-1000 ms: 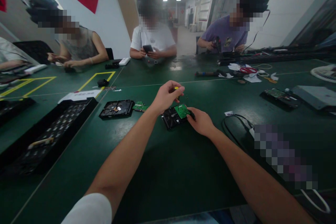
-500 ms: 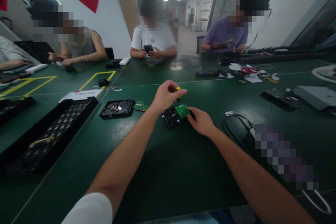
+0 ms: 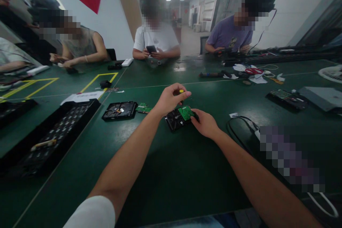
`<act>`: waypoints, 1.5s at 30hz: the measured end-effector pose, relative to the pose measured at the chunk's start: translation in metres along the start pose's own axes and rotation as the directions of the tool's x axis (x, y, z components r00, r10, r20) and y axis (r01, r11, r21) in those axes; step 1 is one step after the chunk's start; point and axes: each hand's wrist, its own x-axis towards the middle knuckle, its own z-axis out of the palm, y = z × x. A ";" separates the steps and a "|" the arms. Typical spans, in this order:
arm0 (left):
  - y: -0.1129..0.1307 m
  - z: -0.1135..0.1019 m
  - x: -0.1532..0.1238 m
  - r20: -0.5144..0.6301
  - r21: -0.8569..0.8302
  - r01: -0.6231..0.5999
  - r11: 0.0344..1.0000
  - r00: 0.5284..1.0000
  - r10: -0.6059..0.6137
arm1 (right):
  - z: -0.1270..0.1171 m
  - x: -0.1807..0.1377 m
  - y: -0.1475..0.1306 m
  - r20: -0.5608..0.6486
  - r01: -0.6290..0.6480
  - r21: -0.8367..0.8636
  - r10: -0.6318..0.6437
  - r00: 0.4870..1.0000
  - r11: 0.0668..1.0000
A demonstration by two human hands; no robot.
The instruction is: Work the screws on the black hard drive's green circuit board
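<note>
My left hand (image 3: pixel 169 100) is closed in a pinch on a small screwdriver (image 3: pixel 181 91) with a yellow top. The tool stands about upright, its thin shaft pointing down at the far edge of a hard drive (image 3: pixel 174 120). Whether the tip touches a screw is too small to tell. The drive lies on the green table, with a green circuit board (image 3: pixel 186 113) on its right part. My right hand (image 3: pixel 205 122) grips the drive's right edge, thumb near the board. Left of them lie a loose green circuit board (image 3: pixel 143 108) and another hard drive (image 3: pixel 119 110).
A long black tray (image 3: pixel 77 123) with many slots stands to the left. On the right are a cable (image 3: pixel 242 117), another drive (image 3: pixel 287 99) and a grey metal box (image 3: pixel 324 98). Several people sit across the table; one holds a phone (image 3: pixel 151 49).
My left hand has lowered slightly, bringing the screwdriver down towards the drive. My right hand and the drive stay in place. A person in dark clothes has appeared at the far left.
</note>
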 end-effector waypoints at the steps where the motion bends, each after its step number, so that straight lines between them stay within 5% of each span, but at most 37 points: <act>1: 0.000 0.000 0.000 0.012 0.007 -0.007 1.000 1.000 0.007 | 0.000 0.000 0.000 0.000 0.002 0.001 -0.002 1.000 1.000; 14: 0.006 0.002 0.001 -0.008 -0.265 0.168 0.949 0.984 -0.176 | 0.007 0.002 0.008 -0.013 0.017 -0.037 -0.018 1.000 0.999; 21: 0.004 0.001 0.001 -0.152 -0.093 0.122 0.988 0.979 -0.135 | 0.003 0.001 0.005 -0.023 0.031 -0.006 -0.031 0.999 1.000; 34: 0.002 0.001 0.004 -0.126 -0.202 0.143 0.969 0.977 -0.171 | 0.004 0.001 0.006 -0.014 0.020 -0.015 -0.020 1.000 1.000; 45: 0.002 0.003 0.000 -0.182 -0.024 0.115 0.993 0.976 -0.117 | 0.003 0.001 0.005 -0.011 0.009 0.011 -0.009 1.000 1.000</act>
